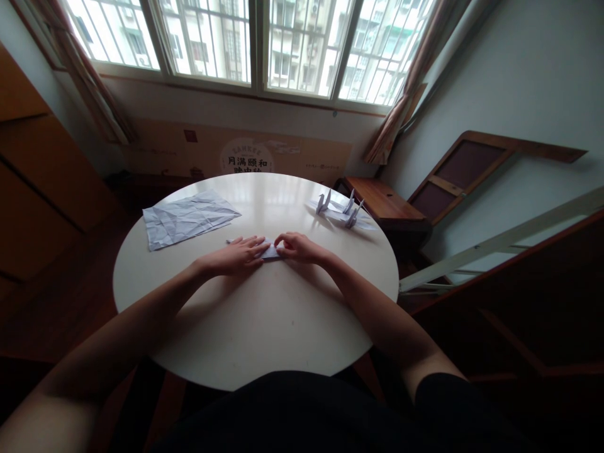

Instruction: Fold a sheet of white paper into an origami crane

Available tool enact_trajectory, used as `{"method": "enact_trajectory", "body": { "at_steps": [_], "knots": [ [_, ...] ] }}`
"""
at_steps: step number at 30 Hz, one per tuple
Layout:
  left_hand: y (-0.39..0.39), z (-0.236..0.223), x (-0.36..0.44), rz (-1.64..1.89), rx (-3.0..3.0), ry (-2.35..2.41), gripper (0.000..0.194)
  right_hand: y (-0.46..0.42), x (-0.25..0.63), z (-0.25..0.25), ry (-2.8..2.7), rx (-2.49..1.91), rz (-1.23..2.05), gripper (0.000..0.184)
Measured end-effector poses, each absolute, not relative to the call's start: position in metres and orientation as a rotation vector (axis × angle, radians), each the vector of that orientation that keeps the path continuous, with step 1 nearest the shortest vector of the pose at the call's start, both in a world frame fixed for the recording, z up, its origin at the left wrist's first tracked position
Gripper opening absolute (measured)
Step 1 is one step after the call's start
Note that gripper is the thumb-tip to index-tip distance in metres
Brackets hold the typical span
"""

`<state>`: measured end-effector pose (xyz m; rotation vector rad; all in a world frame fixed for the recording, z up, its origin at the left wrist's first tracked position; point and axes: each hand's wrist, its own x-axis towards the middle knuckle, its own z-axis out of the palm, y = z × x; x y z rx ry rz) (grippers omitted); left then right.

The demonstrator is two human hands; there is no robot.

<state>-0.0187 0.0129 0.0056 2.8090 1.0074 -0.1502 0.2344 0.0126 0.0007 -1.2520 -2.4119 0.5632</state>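
Observation:
A small folded piece of white paper (270,253) lies on the round white table between my two hands. My left hand (238,253) rests flat over its left part, fingers stretched out and pointing right. From the other side my right hand (299,246) has its fingers curled and pinched at the paper's right edge. The pinched fingertips partly hide what they grip there. Just above my left fingers a small pale tip (229,241) pokes out; I cannot tell whether it belongs to the same paper.
Creased paper sheets (189,219) lie at the table's (264,327) back left. Several folded paper cranes (350,217) stand at the back right on flat paper. Beyond the right edge is a wooden stool or small cabinet (384,200); barred windows (212,41) line the back wall.

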Motion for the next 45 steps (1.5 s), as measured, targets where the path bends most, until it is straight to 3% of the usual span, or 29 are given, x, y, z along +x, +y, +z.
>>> {"method": "enact_trajectory", "body": {
  "at_steps": [45],
  "knots": [
    [0.0152, 0.0028, -0.0207, -0.124, 2.807, 0.977, 0.059, 0.0156, 0.2373, -0.0043, -2.423, -1.216, 0.565, 0.022]
  ]
}}
